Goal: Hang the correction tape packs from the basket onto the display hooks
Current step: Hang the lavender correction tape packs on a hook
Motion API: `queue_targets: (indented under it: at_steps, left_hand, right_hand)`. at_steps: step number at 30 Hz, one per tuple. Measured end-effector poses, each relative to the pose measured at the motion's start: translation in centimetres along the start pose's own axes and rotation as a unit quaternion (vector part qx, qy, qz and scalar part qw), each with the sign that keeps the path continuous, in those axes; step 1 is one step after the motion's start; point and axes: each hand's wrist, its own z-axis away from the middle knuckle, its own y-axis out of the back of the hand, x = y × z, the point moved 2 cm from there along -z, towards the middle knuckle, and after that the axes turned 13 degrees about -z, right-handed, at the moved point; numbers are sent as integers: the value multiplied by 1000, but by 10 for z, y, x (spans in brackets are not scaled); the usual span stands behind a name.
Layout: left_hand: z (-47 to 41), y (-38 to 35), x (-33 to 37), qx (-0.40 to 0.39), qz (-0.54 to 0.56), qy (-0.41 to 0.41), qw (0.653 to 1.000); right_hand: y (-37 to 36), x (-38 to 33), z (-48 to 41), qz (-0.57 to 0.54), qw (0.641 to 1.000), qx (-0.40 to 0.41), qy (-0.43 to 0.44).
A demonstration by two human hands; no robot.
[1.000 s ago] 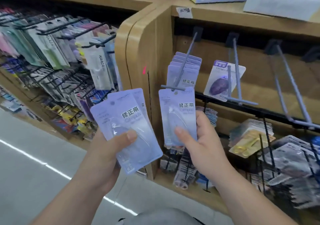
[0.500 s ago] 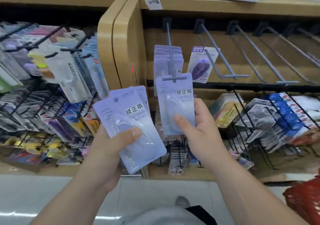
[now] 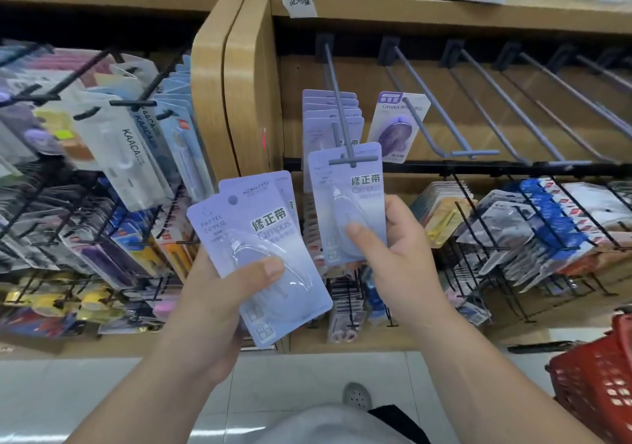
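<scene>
My left hand (image 3: pixel 219 293) grips a small stack of pale lilac correction tape packs (image 3: pixel 253 238), thumb pressed on the front blister. My right hand (image 3: pixel 393 248) holds a single lilac pack (image 3: pixel 349 197) upright, its top edge right at the T-shaped tip of a grey display hook (image 3: pixel 342 125). Several matching packs (image 3: pixel 328 115) hang further back on that same hook. The red basket (image 3: pixel 595 378) sits on the floor at the lower right; its contents are hidden.
A purple-capsule pack (image 3: pixel 393 129) hangs on the neighbouring hook; several bare grey hooks (image 3: pixel 513 108) run to the right. Black wire racks of stationery (image 3: pixel 533 235) fill the lower shelf. A second bay of hanging packs (image 3: pixel 102 156) stands left of the wooden divider (image 3: pixel 236 94).
The view has swung right and down, bringing the red basket into sight. My right hand's pack stays at the hook tip; the left hand keeps its stack.
</scene>
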Motion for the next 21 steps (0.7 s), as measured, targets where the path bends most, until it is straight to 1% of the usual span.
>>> queue_targets:
  at_steps: [4,10,16,21]
  left_hand:
    - [-1,2,0,-1,2,-1,1000]
    - [-2,1,-1,-1,-2,0,1000]
    - [-3,-4,1,-6,-21,-14,1000]
    - [-2,-10,1,-9,-50,-26,998]
  right_hand:
    - [-3,-3,-3,-9,1000,-14,2]
    - [1,2,1,-46,999,4,20]
    - [5,7,1,-34,999,-8,25]
    - [5,10,0,-53,998,-15,13]
